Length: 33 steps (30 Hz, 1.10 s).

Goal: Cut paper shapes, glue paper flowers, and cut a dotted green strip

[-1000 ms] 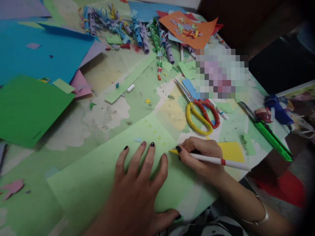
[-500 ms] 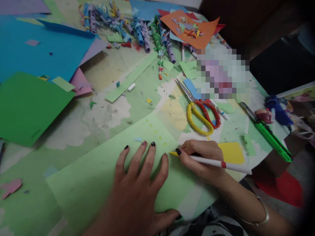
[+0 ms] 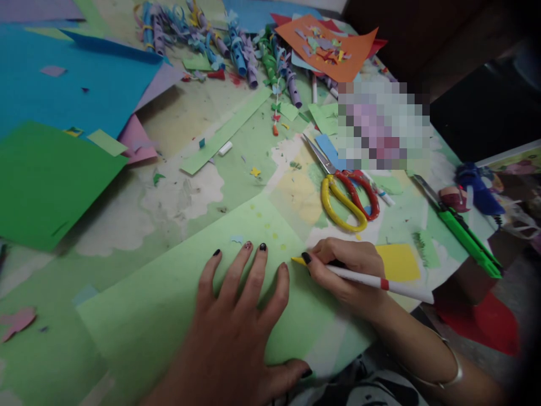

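Observation:
A light green sheet of paper (image 3: 143,299) lies slanted across the near part of the table. My left hand (image 3: 240,316) rests flat on it with fingers spread. In my right hand (image 3: 346,270) is a white felt-tip pen (image 3: 363,279) with a yellow tip and a red band, held in a writing grip. The tip is at the paper, just right of my left index finger. Several small yellow dots (image 3: 267,226) mark the sheet beyond my fingertips. A scrap of light blue paper (image 3: 236,239) lies on it near my left middle fingers.
Scissors (image 3: 338,186) with yellow and red handles lie partly open beyond my right hand. A green utility knife (image 3: 469,242), blade out, is at the right edge. Blue (image 3: 76,84) and green sheets (image 3: 54,186) cover the left; decorated paper rolls (image 3: 239,51) and an orange sheet (image 3: 333,48) with scraps sit behind.
Almost nothing differs. The pen tip has shifted very slightly upward over the sheet; my left hand stays in place. The background has slid a little with the camera.

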Each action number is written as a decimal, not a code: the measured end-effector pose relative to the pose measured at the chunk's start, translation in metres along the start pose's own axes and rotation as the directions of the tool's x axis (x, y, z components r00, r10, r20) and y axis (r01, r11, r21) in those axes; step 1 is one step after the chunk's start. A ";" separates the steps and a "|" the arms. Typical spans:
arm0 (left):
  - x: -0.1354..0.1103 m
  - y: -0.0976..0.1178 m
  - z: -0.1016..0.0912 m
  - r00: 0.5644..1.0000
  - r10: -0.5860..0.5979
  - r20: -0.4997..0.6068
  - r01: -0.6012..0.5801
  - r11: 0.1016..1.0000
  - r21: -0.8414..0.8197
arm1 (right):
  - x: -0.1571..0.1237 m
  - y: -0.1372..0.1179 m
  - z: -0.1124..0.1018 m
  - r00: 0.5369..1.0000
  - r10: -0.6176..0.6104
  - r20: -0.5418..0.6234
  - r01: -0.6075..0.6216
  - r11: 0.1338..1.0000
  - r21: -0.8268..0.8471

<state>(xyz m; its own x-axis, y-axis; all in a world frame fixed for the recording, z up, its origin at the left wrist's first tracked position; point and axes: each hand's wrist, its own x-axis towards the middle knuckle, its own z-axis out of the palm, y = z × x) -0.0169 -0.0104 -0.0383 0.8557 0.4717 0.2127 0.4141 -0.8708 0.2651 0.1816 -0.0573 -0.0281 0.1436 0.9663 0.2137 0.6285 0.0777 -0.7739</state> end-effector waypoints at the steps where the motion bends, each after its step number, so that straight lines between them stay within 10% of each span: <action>1: 0.000 0.000 0.000 1.000 -0.004 -0.002 0.004 1.000 0.001 | 0.000 0.000 0.000 1.000 -0.005 0.004 0.005 1.000 0.004; 33: -0.001 0.001 0.002 0.998 -0.066 -0.007 0.065 0.996 -0.060 | 0.002 -0.003 0.000 1.000 -0.019 -0.024 0.018 1.000 -0.025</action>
<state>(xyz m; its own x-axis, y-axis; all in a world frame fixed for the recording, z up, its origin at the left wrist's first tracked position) -0.0165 -0.0124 -0.0400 0.8246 0.5287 0.2012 0.4495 -0.8283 0.3344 0.1800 -0.0556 -0.0258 0.1496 0.9586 0.2424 0.6500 0.0894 -0.7547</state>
